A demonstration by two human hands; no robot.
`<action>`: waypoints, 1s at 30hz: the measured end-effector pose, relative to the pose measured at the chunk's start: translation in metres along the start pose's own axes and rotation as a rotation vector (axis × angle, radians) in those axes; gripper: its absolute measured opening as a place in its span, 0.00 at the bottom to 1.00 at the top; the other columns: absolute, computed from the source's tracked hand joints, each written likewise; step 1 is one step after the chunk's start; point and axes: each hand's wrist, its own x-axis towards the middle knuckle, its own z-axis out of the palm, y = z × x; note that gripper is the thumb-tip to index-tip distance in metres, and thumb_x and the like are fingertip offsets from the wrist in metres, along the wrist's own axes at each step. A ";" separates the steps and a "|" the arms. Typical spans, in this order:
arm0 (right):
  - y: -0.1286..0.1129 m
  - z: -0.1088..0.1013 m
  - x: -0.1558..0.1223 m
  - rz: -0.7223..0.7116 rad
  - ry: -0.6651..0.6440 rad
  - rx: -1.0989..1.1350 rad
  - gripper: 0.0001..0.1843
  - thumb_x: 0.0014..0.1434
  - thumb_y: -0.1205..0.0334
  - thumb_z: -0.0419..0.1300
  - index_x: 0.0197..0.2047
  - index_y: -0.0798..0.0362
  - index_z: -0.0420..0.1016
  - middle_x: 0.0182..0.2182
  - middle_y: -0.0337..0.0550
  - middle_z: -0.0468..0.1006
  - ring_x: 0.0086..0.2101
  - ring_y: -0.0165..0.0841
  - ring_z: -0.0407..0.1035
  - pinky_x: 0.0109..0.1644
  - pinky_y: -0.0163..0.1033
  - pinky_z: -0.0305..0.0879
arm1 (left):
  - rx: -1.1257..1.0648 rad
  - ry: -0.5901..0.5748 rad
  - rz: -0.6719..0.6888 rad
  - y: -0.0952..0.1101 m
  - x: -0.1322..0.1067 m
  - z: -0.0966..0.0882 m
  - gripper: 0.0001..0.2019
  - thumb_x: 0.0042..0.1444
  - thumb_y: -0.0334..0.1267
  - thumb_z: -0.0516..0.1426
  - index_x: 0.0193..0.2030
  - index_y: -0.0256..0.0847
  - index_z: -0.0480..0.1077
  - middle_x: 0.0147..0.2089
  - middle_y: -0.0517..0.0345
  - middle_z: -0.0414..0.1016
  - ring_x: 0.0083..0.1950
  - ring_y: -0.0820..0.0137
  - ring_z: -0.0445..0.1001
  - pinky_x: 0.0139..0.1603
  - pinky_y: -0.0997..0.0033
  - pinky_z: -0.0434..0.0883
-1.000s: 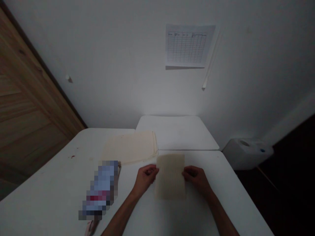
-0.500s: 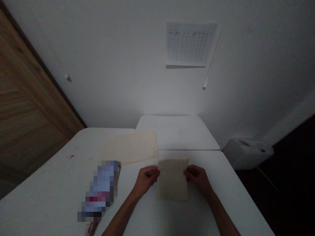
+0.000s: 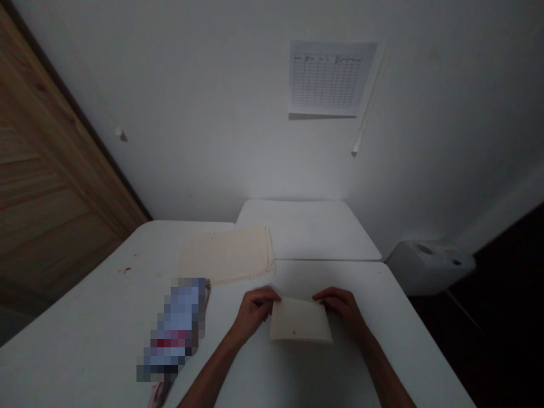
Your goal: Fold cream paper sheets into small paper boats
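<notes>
A small cream sheet [image 3: 300, 321] lies nearly flat on the white table [image 3: 106, 317] in front of me. My left hand [image 3: 254, 310] pinches its upper left corner with fingers curled. My right hand [image 3: 340, 306] grips its upper right corner the same way. A stack of larger cream sheets [image 3: 227, 254] rests on the table behind and to the left of my hands.
A pixelated bluish object [image 3: 176, 328] lies left of my left arm. A second white table [image 3: 306, 228] stands against the wall. A printed chart [image 3: 326, 78] hangs on the wall. A wooden door [image 3: 38, 181] is at left, a white bin [image 3: 429, 262] at right.
The sheet stood upright between my hands a second ago; its top edge has tipped down toward me and it now lies almost flat. Both hands kept their hold.
</notes>
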 end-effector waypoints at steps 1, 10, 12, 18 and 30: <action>-0.002 0.001 0.000 0.011 -0.012 -0.003 0.19 0.54 0.46 0.60 0.37 0.53 0.80 0.36 0.49 0.81 0.36 0.40 0.74 0.39 0.42 0.69 | 0.014 -0.011 0.010 0.001 0.000 0.001 0.08 0.48 0.34 0.57 0.31 0.37 0.78 0.30 0.57 0.69 0.23 0.77 0.63 0.21 0.78 0.58; -0.009 0.015 -0.005 0.140 -0.328 -0.141 0.23 0.55 0.45 0.61 0.48 0.52 0.76 0.36 0.45 0.81 0.35 0.38 0.74 0.36 0.38 0.66 | 0.085 -0.094 0.106 0.014 0.005 0.018 0.08 0.49 0.33 0.57 0.30 0.37 0.79 0.31 0.54 0.73 0.32 0.69 0.70 0.29 0.75 0.64; -0.011 0.018 -0.008 0.158 -0.367 -0.095 0.24 0.55 0.46 0.61 0.50 0.53 0.75 0.35 0.45 0.81 0.33 0.36 0.74 0.34 0.36 0.65 | 0.087 -0.080 0.112 0.015 0.007 0.023 0.08 0.50 0.33 0.57 0.30 0.38 0.79 0.33 0.53 0.74 0.33 0.68 0.72 0.29 0.75 0.64; -0.012 0.023 -0.009 0.131 -0.308 -0.042 0.26 0.54 0.44 0.63 0.49 0.54 0.74 0.32 0.44 0.80 0.31 0.36 0.74 0.32 0.36 0.65 | 0.028 0.062 -0.004 0.013 0.010 0.030 0.14 0.55 0.44 0.59 0.43 0.38 0.77 0.36 0.51 0.77 0.35 0.67 0.74 0.33 0.72 0.69; 0.008 0.041 0.006 0.049 0.278 0.060 0.34 0.50 0.38 0.63 0.50 0.55 0.69 0.37 0.52 0.81 0.34 0.43 0.76 0.33 0.42 0.72 | 0.123 0.218 -0.175 -0.002 0.001 0.038 0.21 0.53 0.56 0.58 0.34 0.35 0.76 0.24 0.58 0.74 0.15 0.78 0.61 0.13 0.79 0.56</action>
